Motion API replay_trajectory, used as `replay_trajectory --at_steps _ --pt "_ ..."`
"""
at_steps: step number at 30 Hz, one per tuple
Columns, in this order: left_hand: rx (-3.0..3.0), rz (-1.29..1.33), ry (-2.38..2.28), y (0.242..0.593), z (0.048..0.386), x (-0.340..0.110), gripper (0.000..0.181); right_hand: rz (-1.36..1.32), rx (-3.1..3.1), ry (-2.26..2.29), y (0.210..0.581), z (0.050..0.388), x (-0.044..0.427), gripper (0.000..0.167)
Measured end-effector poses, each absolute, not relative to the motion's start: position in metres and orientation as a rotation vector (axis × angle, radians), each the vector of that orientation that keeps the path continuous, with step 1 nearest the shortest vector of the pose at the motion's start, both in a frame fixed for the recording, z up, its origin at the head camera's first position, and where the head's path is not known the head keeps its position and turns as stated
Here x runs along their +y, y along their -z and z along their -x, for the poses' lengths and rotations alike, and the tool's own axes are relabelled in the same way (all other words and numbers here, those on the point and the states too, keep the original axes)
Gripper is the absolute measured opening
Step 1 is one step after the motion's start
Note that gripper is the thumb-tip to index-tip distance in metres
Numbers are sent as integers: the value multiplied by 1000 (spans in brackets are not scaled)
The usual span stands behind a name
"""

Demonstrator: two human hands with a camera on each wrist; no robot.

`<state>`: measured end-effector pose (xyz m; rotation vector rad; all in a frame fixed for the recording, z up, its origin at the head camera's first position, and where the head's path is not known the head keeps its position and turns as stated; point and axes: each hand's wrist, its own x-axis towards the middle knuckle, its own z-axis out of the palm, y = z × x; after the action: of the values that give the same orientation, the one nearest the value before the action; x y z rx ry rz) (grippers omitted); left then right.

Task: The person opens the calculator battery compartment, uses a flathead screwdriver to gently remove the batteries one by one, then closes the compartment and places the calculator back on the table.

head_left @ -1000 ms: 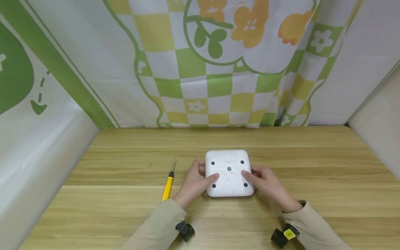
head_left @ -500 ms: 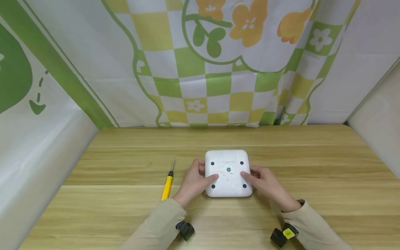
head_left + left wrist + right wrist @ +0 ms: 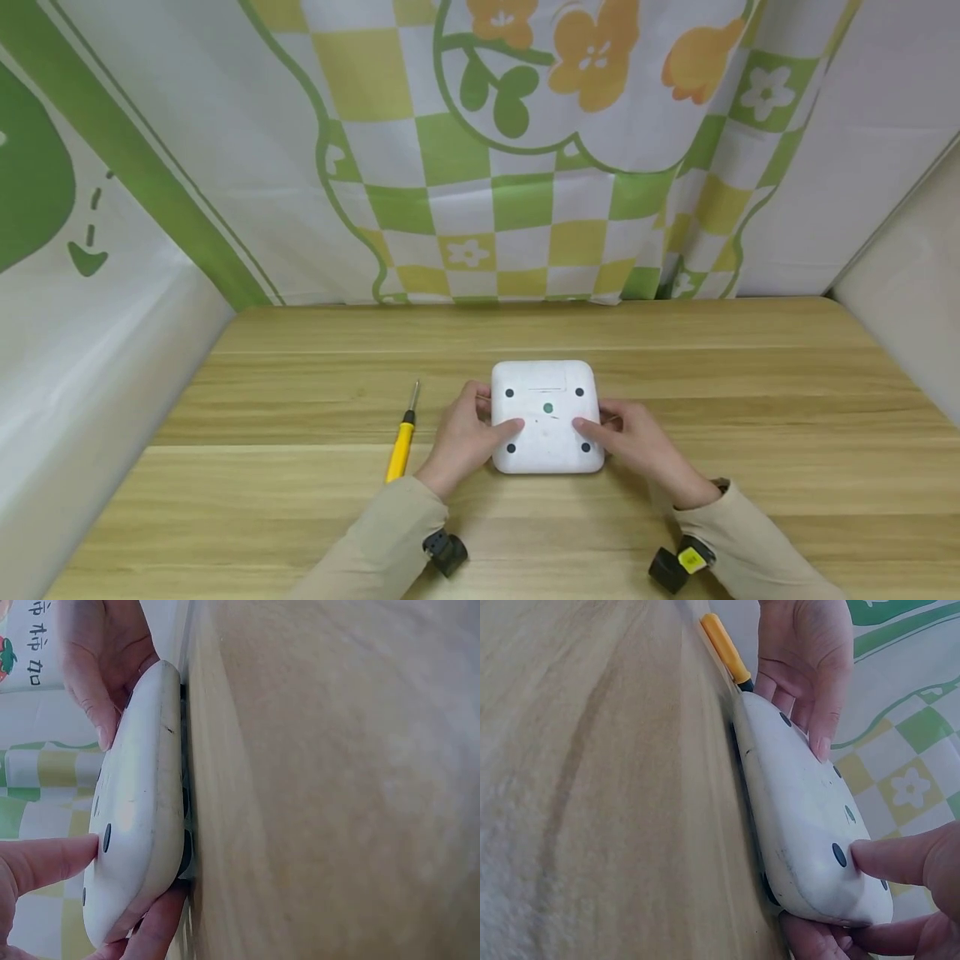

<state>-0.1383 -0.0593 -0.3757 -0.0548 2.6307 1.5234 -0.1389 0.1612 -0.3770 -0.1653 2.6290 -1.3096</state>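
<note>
Left hand point(image 3: 462, 437) and right hand point(image 3: 647, 442) clamp the case point(image 3: 547, 457), on or just above the desk point(image 3: 247, 517); uneven grip could tip it, and an outward left swing might roll that screwdriver point(image 3: 401, 450)!

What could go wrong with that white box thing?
The white box could slip if the left hand or right hand loosens, since both grip its sides. Fingers tucked at its lower edge might get pinched against the table. And the yellow screwdriver, lying right by the left sleeve, could roll if nudged.
</note>
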Motion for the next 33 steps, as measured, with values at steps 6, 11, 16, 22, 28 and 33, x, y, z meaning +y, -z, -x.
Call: replay_trajectory --at_steps 6,11,16,22,28,33 --pt "2630 70 -1519 375 139 -59 46 198 2644 1299 377 140 162 45" --pt "2622 66 -1529 375 140 -59 45 208 2633 1300 378 139 162 51" --pt "2621 65 -1532 375 140 -59 44 225 2638 1294 378 140 161 47" --pt "2618 75 -1522 376 141 -59 43 239 2691 1246 377 140 161 38" --pt "2638 76 -1513 375 140 -57 43 241 2709 1236 377 140 161 37" --pt "2664 78 -1486 374 140 -57 43 225 2717 1223 378 141 161 42"
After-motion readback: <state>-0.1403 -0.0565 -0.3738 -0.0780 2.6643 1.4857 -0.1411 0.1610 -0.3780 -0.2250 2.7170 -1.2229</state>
